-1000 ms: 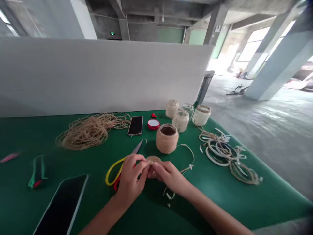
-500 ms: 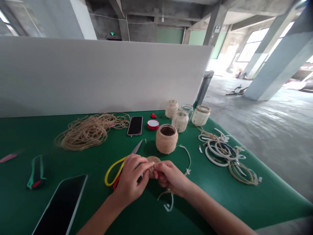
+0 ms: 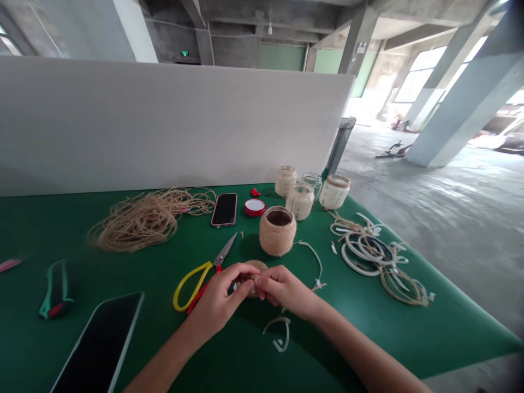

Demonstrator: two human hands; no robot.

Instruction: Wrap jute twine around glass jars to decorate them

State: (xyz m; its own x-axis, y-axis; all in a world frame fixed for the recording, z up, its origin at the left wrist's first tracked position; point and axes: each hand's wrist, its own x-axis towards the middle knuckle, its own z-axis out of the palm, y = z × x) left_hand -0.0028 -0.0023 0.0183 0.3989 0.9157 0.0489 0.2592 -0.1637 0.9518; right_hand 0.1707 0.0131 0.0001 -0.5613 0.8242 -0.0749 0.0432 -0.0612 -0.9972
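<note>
My left hand (image 3: pixel 219 297) and my right hand (image 3: pixel 284 289) meet near the front of the green table (image 3: pixel 368 327). Both are pinched round a small round twine-covered piece (image 3: pixel 256 266), which is mostly hidden behind the fingers. Just behind them stands a jar wrapped in twine (image 3: pixel 278 231), open at the top. Scissors with a yellow and a red handle (image 3: pixel 202 275) lie beside my left hand, blades pointing away. A strip of white tape backing (image 3: pixel 279 333) lies under my right wrist.
A loose heap of twine (image 3: pixel 145 218) lies at the back left. A phone (image 3: pixel 225 209) and a red lid (image 3: pixel 254 207) lie behind the jar, with several glass jars (image 3: pixel 301 200) further right. Tape rings and scraps (image 3: pixel 374 251) lie right. A large phone (image 3: pixel 100 344) and a green pouch (image 3: pixel 55 289) lie left.
Both hands have stayed pinched on the small twine piece, shifting slightly. My left hand has slid off the scissors, so the handles show fully. The white strip now lies under my right wrist.
</note>
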